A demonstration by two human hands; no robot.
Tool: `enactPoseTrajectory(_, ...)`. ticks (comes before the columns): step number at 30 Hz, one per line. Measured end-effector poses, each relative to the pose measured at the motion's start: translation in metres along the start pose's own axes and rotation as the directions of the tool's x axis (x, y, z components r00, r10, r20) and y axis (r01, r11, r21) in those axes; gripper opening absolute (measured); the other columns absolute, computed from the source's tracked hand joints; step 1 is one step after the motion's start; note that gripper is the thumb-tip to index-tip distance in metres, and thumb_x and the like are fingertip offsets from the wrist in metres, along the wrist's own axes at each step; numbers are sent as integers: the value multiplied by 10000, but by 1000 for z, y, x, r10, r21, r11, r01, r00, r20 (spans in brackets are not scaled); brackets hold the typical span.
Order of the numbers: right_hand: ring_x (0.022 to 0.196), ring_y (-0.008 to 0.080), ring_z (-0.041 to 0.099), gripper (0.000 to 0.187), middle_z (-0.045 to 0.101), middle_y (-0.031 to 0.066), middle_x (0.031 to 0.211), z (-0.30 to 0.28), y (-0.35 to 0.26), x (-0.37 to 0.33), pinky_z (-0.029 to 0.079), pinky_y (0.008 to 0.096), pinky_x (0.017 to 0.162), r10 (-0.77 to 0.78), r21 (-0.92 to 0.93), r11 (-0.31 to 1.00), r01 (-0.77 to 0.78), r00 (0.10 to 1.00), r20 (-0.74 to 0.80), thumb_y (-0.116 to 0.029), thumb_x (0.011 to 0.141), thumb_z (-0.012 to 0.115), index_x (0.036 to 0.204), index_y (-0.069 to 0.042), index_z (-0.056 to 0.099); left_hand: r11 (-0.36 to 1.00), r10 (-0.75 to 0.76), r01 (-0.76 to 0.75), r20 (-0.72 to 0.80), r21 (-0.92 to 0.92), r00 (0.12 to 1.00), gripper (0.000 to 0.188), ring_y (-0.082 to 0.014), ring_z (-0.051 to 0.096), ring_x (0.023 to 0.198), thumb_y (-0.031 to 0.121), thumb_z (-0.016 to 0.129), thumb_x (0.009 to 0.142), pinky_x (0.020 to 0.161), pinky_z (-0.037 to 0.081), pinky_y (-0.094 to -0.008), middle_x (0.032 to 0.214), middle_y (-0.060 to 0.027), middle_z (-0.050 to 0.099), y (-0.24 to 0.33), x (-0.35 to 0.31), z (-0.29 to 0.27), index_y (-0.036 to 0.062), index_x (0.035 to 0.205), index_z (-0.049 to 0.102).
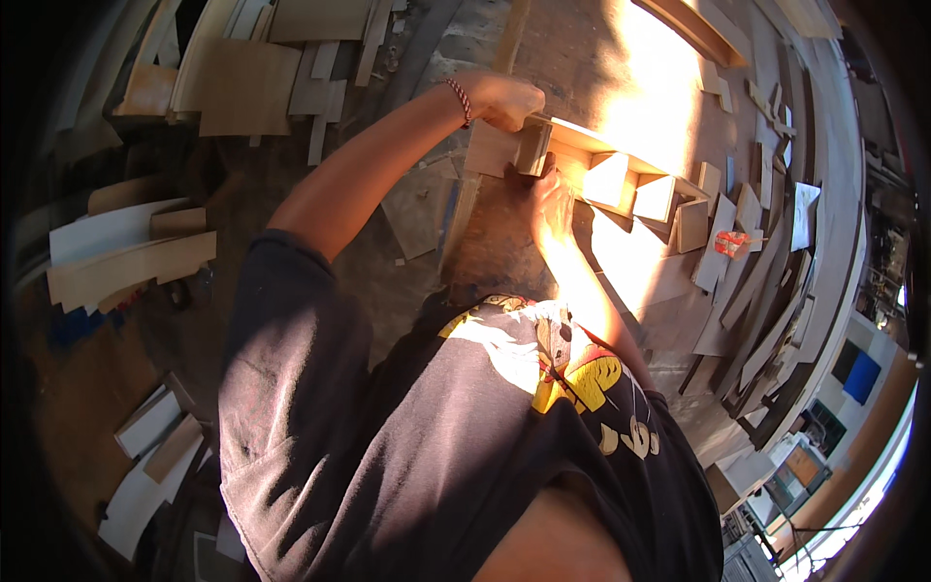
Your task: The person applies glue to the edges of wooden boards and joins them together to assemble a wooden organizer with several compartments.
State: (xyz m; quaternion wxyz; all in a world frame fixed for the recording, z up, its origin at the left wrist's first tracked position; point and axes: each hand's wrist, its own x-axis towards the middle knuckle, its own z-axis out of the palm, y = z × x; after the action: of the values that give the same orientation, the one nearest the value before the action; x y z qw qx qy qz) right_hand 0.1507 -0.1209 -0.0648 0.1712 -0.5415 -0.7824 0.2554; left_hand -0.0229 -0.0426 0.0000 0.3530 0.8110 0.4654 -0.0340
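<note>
A narrow wooden box frame [632, 161] with dividers lies on the workbench [490, 225], slanting away to the right. At its left end stands a short piece of board [532, 148]. My left hand [509, 101], with a braided bracelet at the wrist, is closed at the far corner of that end; whatever its fingers hold is hidden. My right hand [545, 199] grips the near side of the same end, its thumb and fingers against the wood. Part of that grip lies in shadow.
Bright sunlight crosses the bench beyond the frame. Loose wood offcuts [747, 281] lie along the right, with a red-and-white packet [731, 243] among them. A long board [693, 29] lies at the far edge. Stacked panels [247, 87] stand at far left.
</note>
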Motion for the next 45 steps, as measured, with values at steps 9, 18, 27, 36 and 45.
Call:
enactPoseTrajectory(9,691,412,593,235,594,255,739,8,-6,-2,447,462,580,72,-105,993,-61,992,101,-167,875,414,888,25,549,1000,2,-4,-62,-21,998,115,-315,537,540,-46,491,581,491,389,-433,612,-232,551,-15,-5,13,-90,672,545)
enactPoseTrajectory(18,735,440,563,340,571,263,737,16,13,-5,416,496,630,42,-50,998,-39,998,52,-265,872,367,899,31,533,999,41,-41,-55,-1,998,114,-306,517,507,-56,475,567,473,371,-431,582,-241,520,-9,-6,7,-93,657,534)
enactPoseTrajectory(27,737,428,545,291,557,241,743,-2,0,-7,402,497,636,32,81,996,-37,998,62,-232,840,370,851,17,522,996,71,-75,-78,-42,994,187,-293,549,529,-58,457,576,490,401,-408,621,-253,553,-16,-4,12,-86,711,583)
enactPoseTrajectory(36,578,319,638,476,595,184,577,-14,-19,-1,508,385,534,39,-91,995,-42,998,-45,-403,762,656,820,50,524,998,36,-35,10,-47,999,287,-274,562,564,-61,456,610,539,431,-389,658,-236,576,-17,11,10,-68,845,620)
enactPoseTrajectory(45,660,351,623,214,610,198,674,-11,-6,-4,483,428,587,-32,19,999,34,997,-66,-209,819,530,899,-11,531,991,-72,81,95,-103,993,295,-285,559,592,-38,471,645,568,436,-382,687,-244,574,-6,8,4,-73,905,606)
